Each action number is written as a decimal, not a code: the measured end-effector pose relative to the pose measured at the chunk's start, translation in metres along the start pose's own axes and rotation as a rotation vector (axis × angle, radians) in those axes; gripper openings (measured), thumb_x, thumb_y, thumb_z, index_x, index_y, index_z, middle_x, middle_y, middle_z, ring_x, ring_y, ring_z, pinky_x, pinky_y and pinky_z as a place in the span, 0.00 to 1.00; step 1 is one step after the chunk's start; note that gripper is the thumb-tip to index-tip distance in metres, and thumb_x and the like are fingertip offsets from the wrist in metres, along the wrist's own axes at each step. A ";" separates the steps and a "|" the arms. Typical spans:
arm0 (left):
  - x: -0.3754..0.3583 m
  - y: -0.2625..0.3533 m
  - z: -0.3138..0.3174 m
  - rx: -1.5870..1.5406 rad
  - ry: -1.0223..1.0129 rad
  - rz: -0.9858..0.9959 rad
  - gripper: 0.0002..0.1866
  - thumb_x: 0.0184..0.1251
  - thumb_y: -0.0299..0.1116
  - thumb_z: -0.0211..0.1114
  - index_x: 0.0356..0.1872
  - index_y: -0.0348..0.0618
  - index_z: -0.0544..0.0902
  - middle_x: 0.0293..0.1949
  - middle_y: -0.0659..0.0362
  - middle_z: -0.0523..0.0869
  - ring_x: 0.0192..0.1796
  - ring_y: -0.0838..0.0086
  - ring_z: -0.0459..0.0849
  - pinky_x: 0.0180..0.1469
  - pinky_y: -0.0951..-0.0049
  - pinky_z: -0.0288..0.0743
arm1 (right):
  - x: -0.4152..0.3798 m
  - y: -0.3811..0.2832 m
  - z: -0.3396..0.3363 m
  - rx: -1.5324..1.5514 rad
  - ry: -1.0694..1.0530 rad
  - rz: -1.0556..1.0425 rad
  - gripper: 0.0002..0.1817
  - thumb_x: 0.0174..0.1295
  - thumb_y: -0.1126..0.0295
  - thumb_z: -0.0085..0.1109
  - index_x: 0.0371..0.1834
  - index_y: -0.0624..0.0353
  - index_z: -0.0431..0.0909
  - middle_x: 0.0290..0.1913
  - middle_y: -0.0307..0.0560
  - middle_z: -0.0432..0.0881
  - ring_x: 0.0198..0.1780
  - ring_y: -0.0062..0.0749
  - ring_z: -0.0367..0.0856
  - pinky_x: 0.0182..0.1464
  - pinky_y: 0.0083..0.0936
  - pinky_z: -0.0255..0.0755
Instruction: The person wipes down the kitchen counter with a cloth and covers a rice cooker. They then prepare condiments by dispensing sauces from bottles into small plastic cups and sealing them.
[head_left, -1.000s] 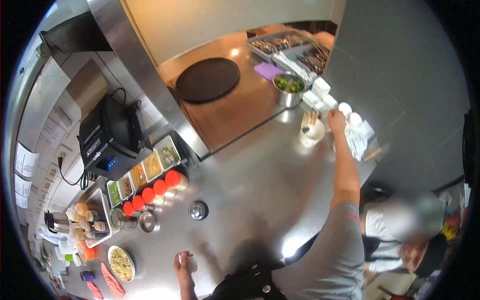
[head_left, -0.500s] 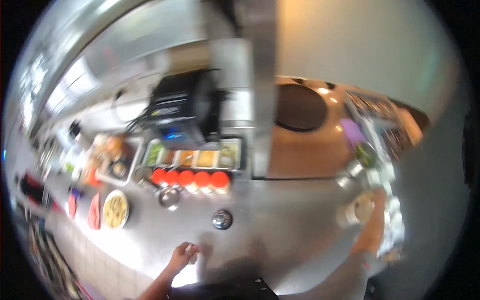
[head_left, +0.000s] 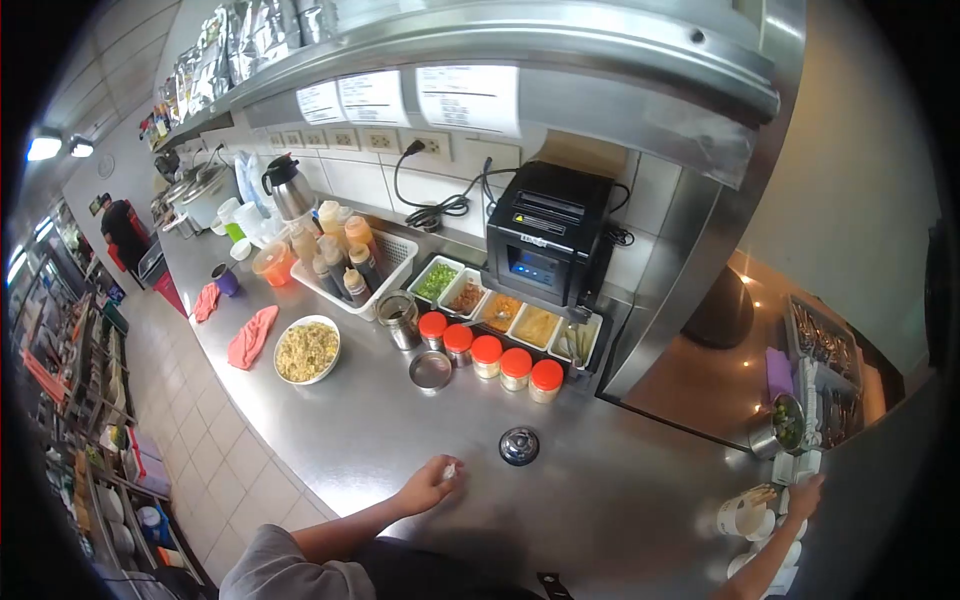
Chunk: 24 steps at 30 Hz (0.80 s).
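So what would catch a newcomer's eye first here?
Probably the row of red-lidded jars mid-counter, below the black printer. Left of them sits a white bowl of noodles. Nearer, the left hand pinches something small beside a call bell; the right hand reaches towards white cups far right.

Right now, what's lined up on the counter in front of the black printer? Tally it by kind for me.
Red-lidded jars: 5
Tray compartments of toppings: 5
Call bell: 1
Small metal bowl: 1
Total: 12
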<state>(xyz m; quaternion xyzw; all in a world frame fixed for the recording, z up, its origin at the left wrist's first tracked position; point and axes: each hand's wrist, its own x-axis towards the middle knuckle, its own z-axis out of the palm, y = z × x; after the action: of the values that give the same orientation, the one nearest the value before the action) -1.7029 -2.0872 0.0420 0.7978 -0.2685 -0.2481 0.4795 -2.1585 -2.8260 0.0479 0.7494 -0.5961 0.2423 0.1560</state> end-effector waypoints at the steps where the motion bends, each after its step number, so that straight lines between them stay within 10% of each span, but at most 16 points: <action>1: -0.003 0.004 -0.001 -0.007 0.000 0.007 0.20 0.72 0.37 0.63 0.60 0.41 0.74 0.53 0.56 0.80 0.52 0.73 0.80 0.54 0.70 0.76 | 0.001 -0.023 -0.032 0.138 -0.016 0.057 0.35 0.43 0.71 0.71 0.59 0.57 0.70 0.47 0.60 0.83 0.46 0.59 0.83 0.48 0.43 0.76; 3: -0.010 0.017 -0.003 -0.165 -0.012 -0.124 0.21 0.67 0.32 0.63 0.60 0.40 0.73 0.52 0.47 0.81 0.57 0.55 0.80 0.60 0.59 0.73 | -0.015 -0.081 -0.112 0.471 -0.145 0.084 0.40 0.45 0.70 0.73 0.65 0.57 0.66 0.54 0.62 0.80 0.49 0.53 0.83 0.52 0.39 0.76; 8: -0.041 -0.003 -0.019 0.119 0.153 0.021 0.22 0.65 0.33 0.68 0.57 0.41 0.74 0.52 0.45 0.76 0.53 0.52 0.79 0.59 0.59 0.74 | -0.143 -0.220 -0.199 0.810 -0.330 -0.390 0.43 0.45 0.63 0.79 0.65 0.63 0.69 0.54 0.62 0.80 0.51 0.51 0.83 0.54 0.40 0.75; 9: -0.047 -0.011 -0.025 0.223 0.212 0.023 0.22 0.63 0.34 0.70 0.56 0.42 0.76 0.52 0.46 0.75 0.53 0.53 0.79 0.59 0.60 0.73 | -0.163 -0.288 -0.293 0.733 -0.694 -0.422 0.43 0.44 0.59 0.80 0.64 0.63 0.72 0.53 0.59 0.81 0.53 0.49 0.83 0.56 0.39 0.74; 12: -0.062 -0.037 -0.049 0.295 0.300 0.096 0.20 0.62 0.35 0.71 0.53 0.43 0.78 0.51 0.45 0.74 0.54 0.50 0.76 0.60 0.59 0.73 | -0.254 -0.380 -0.297 0.706 -1.012 -0.676 0.39 0.43 0.49 0.77 0.59 0.55 0.77 0.54 0.55 0.84 0.55 0.50 0.83 0.56 0.40 0.75; 24: -0.127 -0.087 -0.156 0.183 0.479 0.046 0.18 0.56 0.30 0.71 0.49 0.39 0.80 0.49 0.46 0.78 0.57 0.51 0.74 0.60 0.58 0.71 | -0.507 -0.608 -0.290 0.582 -0.811 -1.080 0.38 0.46 0.51 0.75 0.60 0.55 0.75 0.55 0.51 0.77 0.59 0.49 0.78 0.58 0.43 0.74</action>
<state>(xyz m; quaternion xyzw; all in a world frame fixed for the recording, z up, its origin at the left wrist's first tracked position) -1.6775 -1.8700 0.0461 0.8676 -0.1864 -0.0158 0.4607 -1.7079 -2.1132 0.0445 0.9805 -0.0662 -0.0162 -0.1843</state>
